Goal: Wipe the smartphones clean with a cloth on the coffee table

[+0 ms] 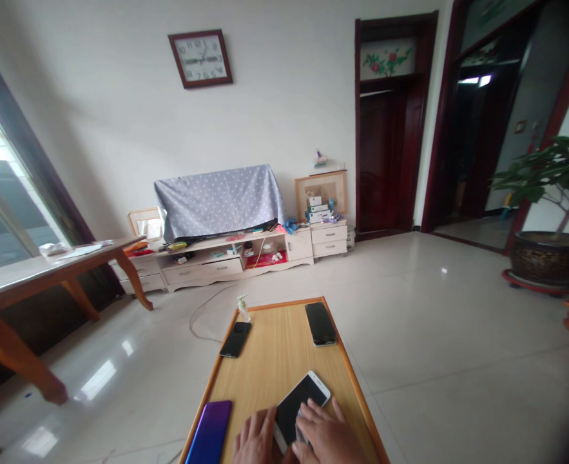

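A white smartphone [308, 390] with a dark screen lies slantwise on the wooden tabletop [269, 370]. My left hand [255, 439] is against its lower left edge, fingers close together, steadying it. My right hand [330, 437] lies over the lower right part of the screen. Under its fingers a small greyish piece, which looks like a wiping cloth [301, 430], is pressed to the glass; most of it is hidden. Left of my left hand lies a purple-blue smartphone [210, 432]. Farther up are a black smartphone [236, 339] on the left and another dark smartphone [320, 324] on the right.
A small clear pump bottle [243, 309] stands at the table's far left corner. The orange raised rim [356, 386] borders the tabletop. Beyond are a low white cabinet [202, 274] with a cloth-covered object [221, 200], a wooden table [71, 258] and a potted plant [549, 258].
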Demonstrator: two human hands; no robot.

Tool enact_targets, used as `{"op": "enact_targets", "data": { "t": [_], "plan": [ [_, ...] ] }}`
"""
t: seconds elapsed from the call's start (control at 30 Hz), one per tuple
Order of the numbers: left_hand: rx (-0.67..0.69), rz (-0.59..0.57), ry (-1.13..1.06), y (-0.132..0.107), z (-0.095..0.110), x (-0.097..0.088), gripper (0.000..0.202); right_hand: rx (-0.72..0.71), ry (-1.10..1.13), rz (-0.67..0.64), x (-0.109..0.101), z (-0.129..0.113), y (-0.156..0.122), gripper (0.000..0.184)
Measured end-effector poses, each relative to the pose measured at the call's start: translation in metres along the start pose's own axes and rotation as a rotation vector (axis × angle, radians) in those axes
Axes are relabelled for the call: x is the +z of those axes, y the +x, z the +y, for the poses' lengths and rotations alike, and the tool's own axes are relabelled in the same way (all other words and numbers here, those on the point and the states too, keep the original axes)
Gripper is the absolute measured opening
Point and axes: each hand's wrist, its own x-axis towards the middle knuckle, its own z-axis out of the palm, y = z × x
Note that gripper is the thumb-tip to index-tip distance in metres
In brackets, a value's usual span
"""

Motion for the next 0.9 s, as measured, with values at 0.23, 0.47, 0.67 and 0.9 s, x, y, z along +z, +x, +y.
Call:
{"op": "enact_targets", "data": {
  "t": [0.23, 0.47, 0.67, 0.9],
  "plan": [
    [-0.014, 0.001, 0.002, 0.001, 0.0, 0.0, 0.073, 0.042, 0.017, -0.1, -0.002, -0.007, 0.0, 0.054],
    [-0.012, -0.002, -0.006, -0.001, 0.001, -0.003, 0.075, 0.007, -0.003, -0.044, -0.002, -0.005, 0.0, 0.047],
    [0.0, 0.002, -0.01, -0.002, 0.001, -0.003, 0.078, 0.035, -0.031, -0.002, 0.001, -0.004, 0.002, 0.047],
    [-0.032, -0.025, 0.002, -0.001, 0.001, -0.003, 0.079, -0.029, -0.005, -0.012, 0.005, -0.012, 0.002, 0.047]
  ]
}}
